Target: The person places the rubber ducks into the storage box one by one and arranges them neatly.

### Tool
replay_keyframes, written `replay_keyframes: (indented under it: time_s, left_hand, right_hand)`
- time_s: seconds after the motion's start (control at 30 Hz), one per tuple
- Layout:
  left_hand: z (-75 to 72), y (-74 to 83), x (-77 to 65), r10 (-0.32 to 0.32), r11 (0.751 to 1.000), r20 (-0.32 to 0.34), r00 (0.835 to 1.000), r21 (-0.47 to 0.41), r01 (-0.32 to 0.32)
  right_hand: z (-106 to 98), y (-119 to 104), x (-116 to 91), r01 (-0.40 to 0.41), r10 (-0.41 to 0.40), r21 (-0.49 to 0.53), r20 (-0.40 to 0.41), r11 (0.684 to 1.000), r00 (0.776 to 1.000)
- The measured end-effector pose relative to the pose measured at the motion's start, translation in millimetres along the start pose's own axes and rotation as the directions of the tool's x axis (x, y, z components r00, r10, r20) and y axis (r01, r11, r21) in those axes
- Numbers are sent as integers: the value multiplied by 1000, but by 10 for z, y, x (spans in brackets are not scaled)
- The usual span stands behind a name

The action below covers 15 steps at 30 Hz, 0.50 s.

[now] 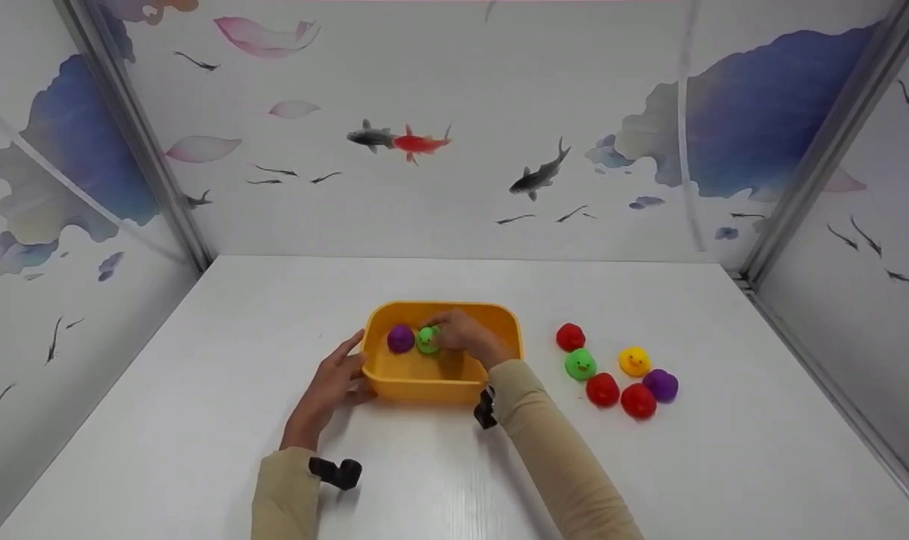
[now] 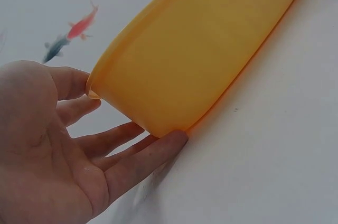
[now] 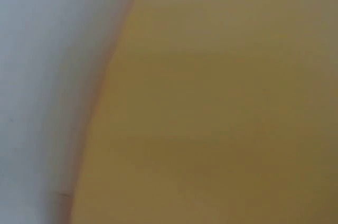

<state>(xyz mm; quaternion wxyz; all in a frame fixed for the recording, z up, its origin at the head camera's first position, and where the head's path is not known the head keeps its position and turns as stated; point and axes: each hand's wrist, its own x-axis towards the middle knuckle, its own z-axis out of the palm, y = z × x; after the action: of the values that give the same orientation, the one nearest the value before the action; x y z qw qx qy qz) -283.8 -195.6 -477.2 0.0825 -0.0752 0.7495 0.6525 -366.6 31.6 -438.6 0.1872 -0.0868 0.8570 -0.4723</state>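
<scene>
A yellow-orange plastic basin [image 1: 424,391] stands on the white table. My left hand [image 1: 334,379] is at its left end; in the left wrist view the fingers [image 2: 142,163] reach out fairly straight against the outer wall and under the rim. Over the right side of the basin, my right hand [image 1: 466,335] reaches in and pinches a small green toy duck [image 1: 426,342] whose face shows. Left of it in the basin sits a round purple toy [image 1: 400,339]. The right wrist view is filled by the blurred basin wall [image 3: 211,102], and the right fingers are hidden there.
Right of the basin lie three red toys [image 1: 602,390], another green duck [image 1: 580,364], a yellow duck [image 1: 634,361] and a purple toy [image 1: 661,385]. Printed panels with fish enclose the white table [image 1: 199,420] at the back and sides.
</scene>
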Motion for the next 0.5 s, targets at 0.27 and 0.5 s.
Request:
replay_keyframes:
  time_s: [0.27, 0.5]
  left_hand:
    - [-2, 9, -9, -9, 1000, -3, 1000, -15, 9]
    - [-11, 7, -12, -13, 1000, -13, 1000, 12, 13]
  right_hand:
    - [37, 33, 37, 17, -13, 61, -70, 998, 997]
    - [64, 26, 62, -2, 13, 92, -123, 996, 992]
